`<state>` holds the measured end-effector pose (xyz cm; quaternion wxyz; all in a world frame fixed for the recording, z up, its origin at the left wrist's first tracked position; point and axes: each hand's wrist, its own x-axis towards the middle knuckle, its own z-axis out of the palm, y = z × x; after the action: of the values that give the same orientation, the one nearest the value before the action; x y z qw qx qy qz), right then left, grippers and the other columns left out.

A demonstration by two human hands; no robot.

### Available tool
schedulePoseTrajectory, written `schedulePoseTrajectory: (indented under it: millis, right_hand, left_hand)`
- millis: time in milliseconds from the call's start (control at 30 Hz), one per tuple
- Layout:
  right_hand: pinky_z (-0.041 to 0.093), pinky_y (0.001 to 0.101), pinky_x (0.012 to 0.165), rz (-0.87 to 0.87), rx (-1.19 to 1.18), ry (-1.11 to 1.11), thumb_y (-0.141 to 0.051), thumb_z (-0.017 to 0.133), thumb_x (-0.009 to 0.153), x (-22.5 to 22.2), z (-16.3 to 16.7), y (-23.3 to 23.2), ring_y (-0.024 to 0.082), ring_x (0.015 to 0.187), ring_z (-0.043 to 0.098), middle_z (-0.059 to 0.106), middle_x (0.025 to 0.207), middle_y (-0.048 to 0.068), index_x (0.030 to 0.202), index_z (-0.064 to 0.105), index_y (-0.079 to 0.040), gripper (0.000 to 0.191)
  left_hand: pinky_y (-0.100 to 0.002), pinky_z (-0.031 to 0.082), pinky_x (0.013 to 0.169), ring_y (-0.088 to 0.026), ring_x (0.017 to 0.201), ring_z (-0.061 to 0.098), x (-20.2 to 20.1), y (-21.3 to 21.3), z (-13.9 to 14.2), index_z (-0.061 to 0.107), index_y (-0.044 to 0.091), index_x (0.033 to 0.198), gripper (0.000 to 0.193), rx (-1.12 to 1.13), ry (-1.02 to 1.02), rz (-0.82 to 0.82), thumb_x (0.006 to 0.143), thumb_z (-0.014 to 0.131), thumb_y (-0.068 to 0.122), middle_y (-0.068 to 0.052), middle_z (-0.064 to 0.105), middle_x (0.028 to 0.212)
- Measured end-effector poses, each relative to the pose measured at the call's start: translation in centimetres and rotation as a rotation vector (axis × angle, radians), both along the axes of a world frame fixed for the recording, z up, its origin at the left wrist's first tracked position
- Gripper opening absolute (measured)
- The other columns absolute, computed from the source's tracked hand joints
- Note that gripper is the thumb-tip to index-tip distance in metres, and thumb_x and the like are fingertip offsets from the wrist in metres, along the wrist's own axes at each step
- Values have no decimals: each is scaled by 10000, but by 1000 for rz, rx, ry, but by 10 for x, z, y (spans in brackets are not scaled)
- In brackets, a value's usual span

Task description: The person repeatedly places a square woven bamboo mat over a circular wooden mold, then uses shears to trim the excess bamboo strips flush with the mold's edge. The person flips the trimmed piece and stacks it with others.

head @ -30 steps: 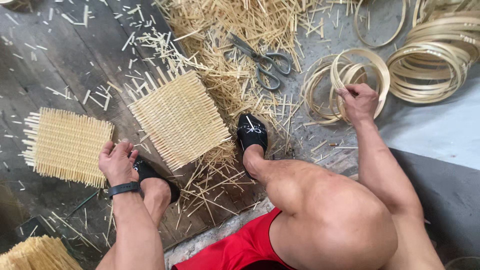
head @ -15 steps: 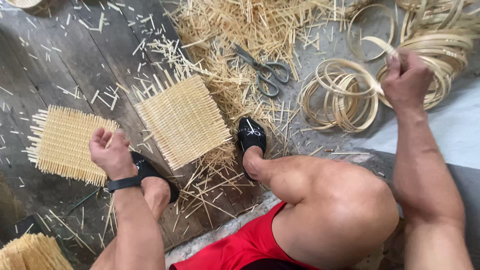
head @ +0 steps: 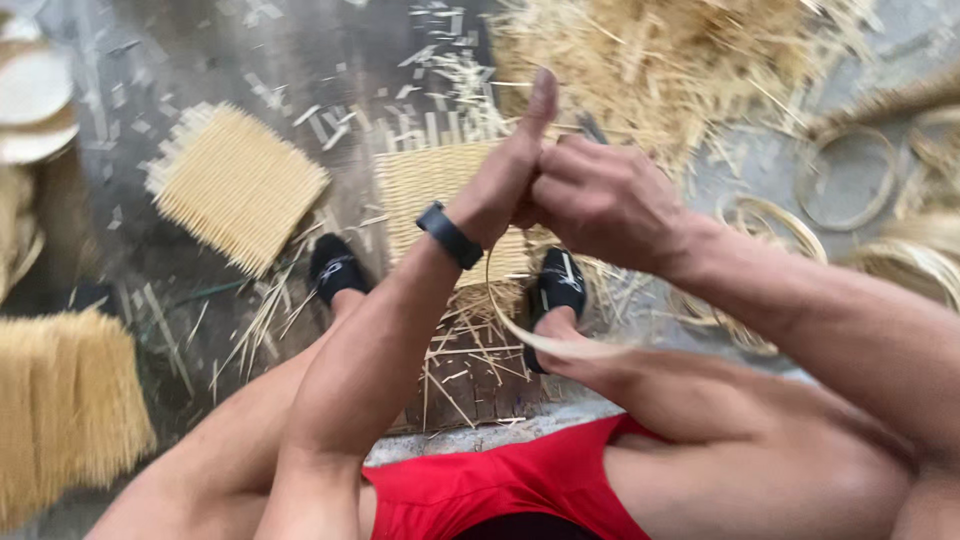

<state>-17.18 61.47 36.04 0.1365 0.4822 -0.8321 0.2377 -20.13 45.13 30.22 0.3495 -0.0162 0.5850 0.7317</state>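
On the dark wooden floor (head: 250, 60), covered with short cut pieces, the largest thing is the big heap of loose straw-coloured splints (head: 680, 60) at the top right. At the left edge a thick bundle of splints (head: 60, 410) lies close to the person's knee. Between them lie two woven square mats: one mat (head: 235, 185) at the upper left, the second mat (head: 440, 190) just in front of the two black shoes (head: 335, 265), partly hidden by the forearms. At the right side, several coiled bamboo hoops (head: 850, 175) rest on the grey ground.

One second ago the hands were well apart: the left one low beside the left shoe, the right one reaching into the hoops. Now both hands are together in the middle of the view, above the second mat. The right hand (head: 610, 200) is closed around one thin bamboo strip (head: 530, 335), which curves down in a loop over the right knee, near the right shoe. The left hand (head: 510, 165), with a black band on the wrist, presses against the right hand with its thumb pointing up; I judge that it also grasps the strip, but the contact itself is hidden. So one strip is taken out of the pile and is now held in front of the body.
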Motion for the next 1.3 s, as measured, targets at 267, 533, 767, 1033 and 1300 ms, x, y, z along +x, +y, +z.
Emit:
schedulePoseTrajectory:
  millis: [267, 533, 767, 1033, 1300]
  right_hand:
    - [503, 340, 571, -103, 52, 10, -62, 782, 738, -5, -47, -58, 218, 757, 577, 566, 776, 64, 763, 626, -42, 160]
    - [614, 335, 617, -373, -393, -850, -351, 672, 912, -50, -44, -39, 203, 772, 712, 710, 911, 92, 1032, 714, -36, 339]
    - [514, 304, 573, -85, -1255, -1573, -355, 621, 1129, -41, -77, -36, 120, 623, 579, 592, 668, 12, 964, 719, 1, 405]
    - [297, 252, 409, -248, -996, -1743, -381, 557, 1088, -45, -100, -39, 113, 466, 397, 477, 555, -5, 648, 529, -177, 486]
    - [307, 237, 434, -167, -1002, -1837, -488, 471, 1092, -39, -119, -44, 83, 470, 376, 391, 517, -63, 630, 556, -130, 590]
  left_hand:
    - [-271, 192, 316, -75, 368, 339, 9, -56, -27, 447, 193, 511, 836, 3, -190, 163, 748, 232, 965, 46, 422, 465]
    - [-205, 293, 384, -45, 427, 400, 5, -94, -45, 715, 73, 920, 393, 175, -78, 508, 905, 688, 465, 56, 611, 610]
    - [-278, 389, 484, -110, 522, 466, -1, -144, -58, 679, 41, 995, 278, 617, 138, 672, 1050, 665, 313, 13, 551, 631]
    - [-221, 312, 363, -51, 420, 371, -2, -152, -46, 575, 152, 713, 279, 240, -92, 528, 956, 704, 196, 68, 484, 544]
    - [-223, 296, 334, -52, 374, 350, 4, -159, -63, 560, 159, 680, 309, 254, -145, 531, 930, 726, 232, 75, 455, 483]
